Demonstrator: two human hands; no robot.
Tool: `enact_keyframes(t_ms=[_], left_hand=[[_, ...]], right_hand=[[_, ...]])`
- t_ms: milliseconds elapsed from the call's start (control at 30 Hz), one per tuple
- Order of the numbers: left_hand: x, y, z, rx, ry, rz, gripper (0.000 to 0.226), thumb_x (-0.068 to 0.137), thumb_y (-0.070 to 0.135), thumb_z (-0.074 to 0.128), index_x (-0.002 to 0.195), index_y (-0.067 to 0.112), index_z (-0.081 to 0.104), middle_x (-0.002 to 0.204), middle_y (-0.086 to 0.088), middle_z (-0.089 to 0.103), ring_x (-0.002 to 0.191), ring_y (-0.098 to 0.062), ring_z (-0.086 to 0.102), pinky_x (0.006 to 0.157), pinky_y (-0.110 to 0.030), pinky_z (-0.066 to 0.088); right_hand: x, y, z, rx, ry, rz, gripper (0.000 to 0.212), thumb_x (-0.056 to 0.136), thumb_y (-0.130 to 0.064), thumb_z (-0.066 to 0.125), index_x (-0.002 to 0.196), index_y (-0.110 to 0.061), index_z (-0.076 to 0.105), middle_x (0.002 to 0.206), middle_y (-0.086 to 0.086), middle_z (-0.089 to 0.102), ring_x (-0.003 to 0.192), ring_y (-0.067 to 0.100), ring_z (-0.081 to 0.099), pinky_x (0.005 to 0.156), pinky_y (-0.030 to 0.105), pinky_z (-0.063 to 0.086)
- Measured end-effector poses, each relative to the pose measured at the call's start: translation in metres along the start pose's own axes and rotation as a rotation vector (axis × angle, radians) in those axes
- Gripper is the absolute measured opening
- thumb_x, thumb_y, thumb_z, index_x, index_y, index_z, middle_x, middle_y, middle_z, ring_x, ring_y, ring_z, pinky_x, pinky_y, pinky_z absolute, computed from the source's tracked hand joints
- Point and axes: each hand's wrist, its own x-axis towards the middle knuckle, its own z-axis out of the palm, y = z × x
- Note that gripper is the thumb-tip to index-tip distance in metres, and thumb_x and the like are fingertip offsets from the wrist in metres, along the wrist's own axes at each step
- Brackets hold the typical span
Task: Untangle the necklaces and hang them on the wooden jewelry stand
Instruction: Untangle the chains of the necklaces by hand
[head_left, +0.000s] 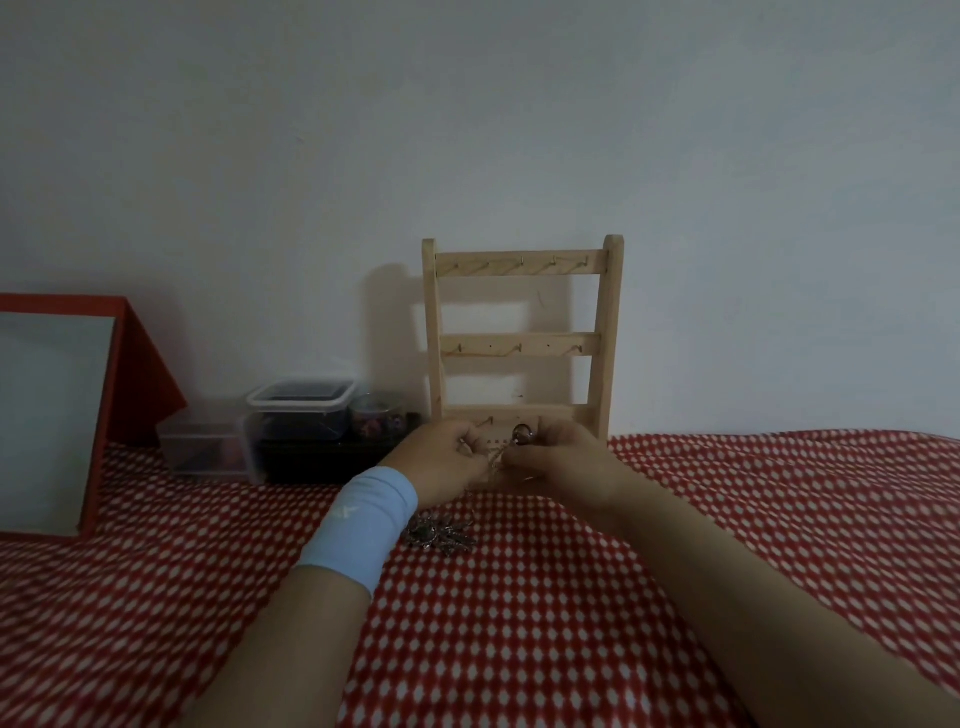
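where the red cloth with white dots (727, 545) runs out at the far left, a red-framed panel (57, 410) leans back toward the pale wall (467, 130), its face a flat grey. just right of it stands a low clear plastic tub (200, 449), then a taller clear box with a lid (301, 415) and dark contents, then a small clear jar (376, 415) holding what look like beads. the three stand close in a row along the wall; whether they touch i cannot tell.

next comes the left forearm, rising from the bottom edge with a light blue wristband (363, 525) round the wrist. the left hand (441, 462) has its fingers curled in, and its fingertips pinch a thin necklace chain (498, 457). under that wrist a dark spiky pendant (441, 538) lies flat on the cloth, partly hidden by the wristband; whether it joins the pinched chain is too dim to tell.

behind the hands the wooden jewelry stand (522, 338) stands upright against the wall, three crossbars with small hooks between two posts. its lowest bar is partly covered by the fingers.

the right hand (558, 465) is just beside the left, fingers likewise curled and pinching the same chain, so the short run of chain lies between the two grips, raised off the cloth in front of the stand's base. a dark round bead (521, 431) shows just above the right fingertips, in front of the lowest bar. the right forearm runs off to the lower right over the cloth.
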Motion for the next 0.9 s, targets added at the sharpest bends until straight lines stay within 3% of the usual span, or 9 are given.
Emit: enact_keyframes(t_ms=[67, 233, 300, 367, 533, 633, 733, 800, 900], left_hand=[[-0.001, 0.0, 0.001, -0.031, 0.024, -0.013, 0.009, 0.091, 0.025, 0.06, 0.09, 0.019, 0.067, 0.085, 0.002, 0.065, 0.069, -0.013, 0.061, 0.063, -0.024, 0.05], [-0.002, 0.001, -0.004, -0.213, 0.023, -0.017, 0.029, 0.098, 0.027, 0.05, 0.074, 0.021, 0.067, 0.078, 0.004, 0.065, 0.076, -0.012, 0.059, 0.07, -0.025, 0.043], [-0.003, 0.003, -0.003, -0.42, 0.018, -0.05, 0.034, 0.098, 0.027, 0.051, 0.068, 0.021, 0.067, 0.07, 0.003, 0.061, 0.072, -0.014, 0.056, 0.072, -0.029, 0.042], [-0.004, 0.003, 0.001, -0.529, 0.035, -0.049, 0.04, 0.098, 0.027, 0.052, 0.06, 0.024, 0.067, 0.061, 0.004, 0.057, 0.065, -0.013, 0.055, 0.067, -0.026, 0.044], [-0.006, 0.0, 0.001, -0.445, 0.097, -0.037, 0.031, 0.1, 0.024, 0.05, 0.087, 0.005, 0.071, 0.058, 0.003, 0.057, 0.051, -0.009, 0.058, 0.057, -0.021, 0.048], [-0.004, -0.002, 0.001, -0.513, 0.032, -0.09, 0.034, 0.1, 0.028, 0.048, 0.077, 0.01, 0.064, 0.054, 0.003, 0.052, 0.056, -0.014, 0.058, 0.065, -0.031, 0.052], [-0.004, 0.003, 0.004, -0.84, -0.083, -0.124, 0.033, 0.098, 0.029, 0.05, 0.069, 0.014, 0.055, 0.055, 0.002, 0.047, 0.066, -0.019, 0.05, 0.084, -0.041, 0.044], [-0.006, 0.008, 0.002, -1.104, -0.172, -0.109, 0.026, 0.096, 0.023, 0.052, 0.073, 0.011, 0.057, 0.064, -0.003, 0.056, 0.069, -0.019, 0.055, 0.084, -0.042, 0.046], [-0.006, 0.005, 0.001, -1.124, -0.205, -0.063, 0.011, 0.092, 0.007, 0.056, 0.082, 0.011, 0.056, 0.089, -0.009, 0.066, 0.084, -0.023, 0.064, 0.079, -0.042, 0.055]], right_hand=[[-0.001, 0.0, 0.001, 0.019, -0.058, 0.01, 0.021, 0.101, 0.0, 0.055, 0.118, 0.01, 0.06, 0.107, 0.03, 0.069, 0.079, 0.026, 0.07, 0.085, 0.041, 0.062], [-0.002, 0.001, -0.003, 0.003, -0.175, 0.118, 0.026, 0.102, -0.004, 0.055, 0.128, -0.006, 0.06, 0.087, 0.01, 0.065, 0.066, 0.015, 0.058, 0.077, 0.037, 0.06], [-0.003, -0.001, -0.006, -0.147, -0.199, 0.115, 0.012, 0.102, -0.009, 0.057, 0.105, -0.009, 0.069, 0.076, 0.005, 0.064, 0.066, 0.016, 0.059, 0.074, 0.033, 0.059], [-0.004, -0.005, -0.01, -0.213, -0.201, 0.105, 0.019, 0.101, -0.01, 0.06, 0.085, -0.009, 0.071, 0.068, 0.004, 0.06, 0.062, 0.015, 0.057, 0.075, 0.034, 0.059], [-0.002, -0.007, -0.012, -0.232, -0.046, 0.111, 0.021, 0.1, -0.014, 0.063, 0.104, 0.004, 0.073, 0.073, 0.0, 0.07, 0.059, 0.012, 0.056, 0.07, 0.032, 0.058], [0.001, -0.006, -0.009, -0.203, 0.035, 0.115, 0.024, 0.104, -0.019, 0.056, 0.099, -0.002, 0.071, 0.077, 0.003, 0.063, 0.064, 0.014, 0.059, 0.075, 0.036, 0.059], [0.001, -0.007, -0.002, -0.088, 0.037, 0.126, 0.037, 0.108, -0.024, 0.04, 0.112, 0.002, 0.066, 0.085, 0.009, 0.062, 0.071, 0.02, 0.063, 0.074, 0.037, 0.059], [0.0, -0.01, 0.0, -0.068, -0.008, 0.1, 0.039, 0.108, -0.026, 0.036, 0.111, -0.002, 0.067, 0.09, 0.012, 0.065, 0.075, 0.023, 0.065, 0.073, 0.035, 0.06], [-0.001, -0.009, -0.002, -0.069, -0.072, 0.074, 0.042, 0.108, -0.032, 0.04, 0.113, -0.002, 0.068, 0.096, 0.015, 0.069, 0.085, 0.026, 0.067, 0.082, 0.038, 0.059]])
